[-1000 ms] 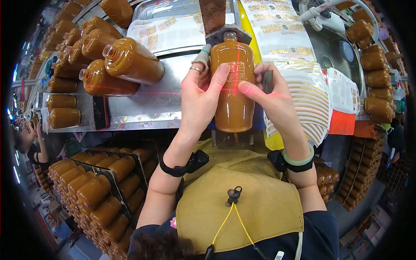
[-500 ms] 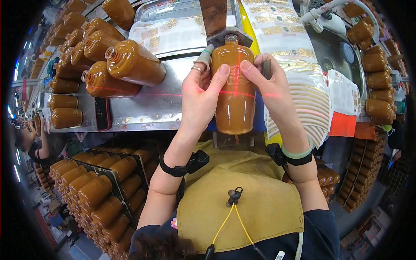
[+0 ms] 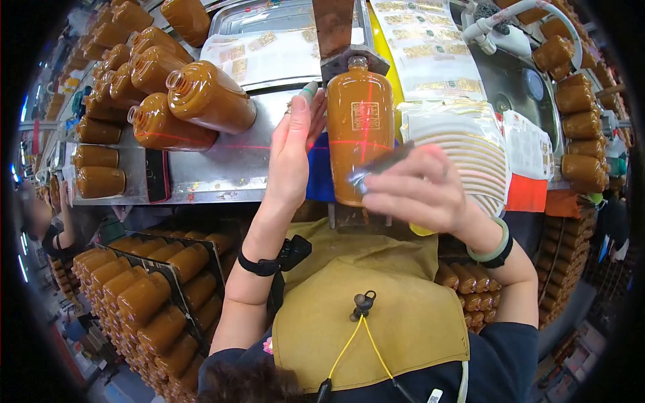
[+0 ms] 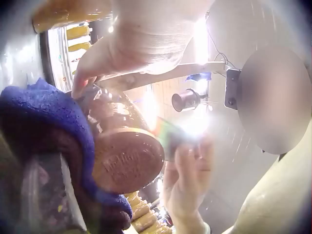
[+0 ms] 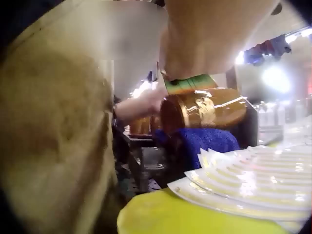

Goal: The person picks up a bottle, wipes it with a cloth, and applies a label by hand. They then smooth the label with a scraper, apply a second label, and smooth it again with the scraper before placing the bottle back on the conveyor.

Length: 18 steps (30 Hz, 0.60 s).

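Observation:
A glossy brown bottle (image 3: 359,154) lies on its side over a blue cloth (image 5: 204,140), its neck against a metal bracket (image 3: 355,55). A gold square emblem (image 3: 365,115) sits on its upper face, crossed by red laser lines. My left hand (image 3: 292,151) is at the bottle's left side with straight fingers, thumb off the emblem; one finger wears a grey cover. Over the lower right of the bottle, my right hand (image 3: 423,191), blurred, pinches a thin flat scraper (image 3: 383,164), which looks greenish and see-through in the right wrist view.
More brown bottles (image 3: 208,97) stand at the left of the metal bench. Decal sheets (image 3: 463,144) fan out on the right, beside a sink (image 3: 517,87). Stacked bottles (image 3: 144,295) fill a rack below left. A white sheet with gold decals (image 3: 262,50) lies behind.
Both thumbs have left the emblem. My right hand has moved down and right, swinging the scraper over the bottle's lower part. My left hand has shifted slightly left.

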Motion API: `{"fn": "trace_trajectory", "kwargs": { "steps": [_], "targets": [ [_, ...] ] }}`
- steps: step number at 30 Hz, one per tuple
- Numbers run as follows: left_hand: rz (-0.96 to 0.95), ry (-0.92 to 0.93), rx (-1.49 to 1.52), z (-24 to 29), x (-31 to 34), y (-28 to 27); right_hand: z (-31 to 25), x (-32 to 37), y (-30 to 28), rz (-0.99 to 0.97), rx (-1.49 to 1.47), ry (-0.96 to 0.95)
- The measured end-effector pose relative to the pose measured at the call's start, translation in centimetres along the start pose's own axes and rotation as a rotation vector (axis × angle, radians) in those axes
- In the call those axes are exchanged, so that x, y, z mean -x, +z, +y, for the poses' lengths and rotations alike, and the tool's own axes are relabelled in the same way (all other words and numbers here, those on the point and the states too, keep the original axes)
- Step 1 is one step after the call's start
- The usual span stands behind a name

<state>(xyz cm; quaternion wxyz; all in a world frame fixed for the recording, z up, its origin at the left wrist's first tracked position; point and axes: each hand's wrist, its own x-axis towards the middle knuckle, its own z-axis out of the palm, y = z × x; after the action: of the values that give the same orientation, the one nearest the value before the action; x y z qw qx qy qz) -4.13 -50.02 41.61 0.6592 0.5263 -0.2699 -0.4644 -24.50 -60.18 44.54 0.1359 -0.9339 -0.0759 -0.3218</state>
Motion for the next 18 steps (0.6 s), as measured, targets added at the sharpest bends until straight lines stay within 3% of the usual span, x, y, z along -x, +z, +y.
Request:
{"fn": "trace_trajectory", "kwargs": {
  "steps": [4, 8, 9, 11, 13, 14, 18],
  "targets": [
    [0.038, 0.002, 0.040, 0.0, 0.0, 0.2, -0.3, -3.3, 0.9, -0.021, -0.057, 0.155],
    [0.027, 0.017, 0.024, 0.2, 0.6, -0.1, 7.2, -6.9, 1.5, 0.062, 0.239, 0.282],
    [0.024, 0.022, 0.024, 0.5, 1.0, -0.1, 9.2, -7.6, 0.5, 0.147, 0.343, 0.162],
    [0.092, 0.006, -0.005, 1.3, 1.6, -0.5, 8.7, -7.9, -1.2, 0.121, 0.354, 0.178],
    [0.105, 0.012, 0.059, 0.5, 1.6, -1.8, 6.8, -6.2, -0.2, 0.164, -0.224, 0.399],
    [0.115, -0.016, 0.081, 0.5, 1.5, -2.1, 5.7, -5.3, -0.1, 0.081, -0.442, 0.565],
    [0.102, -0.039, 0.090, 0.1, 1.6, -2.3, 6.8, -2.7, 0.4, 0.226, -0.149, 0.581]
  ]
}}
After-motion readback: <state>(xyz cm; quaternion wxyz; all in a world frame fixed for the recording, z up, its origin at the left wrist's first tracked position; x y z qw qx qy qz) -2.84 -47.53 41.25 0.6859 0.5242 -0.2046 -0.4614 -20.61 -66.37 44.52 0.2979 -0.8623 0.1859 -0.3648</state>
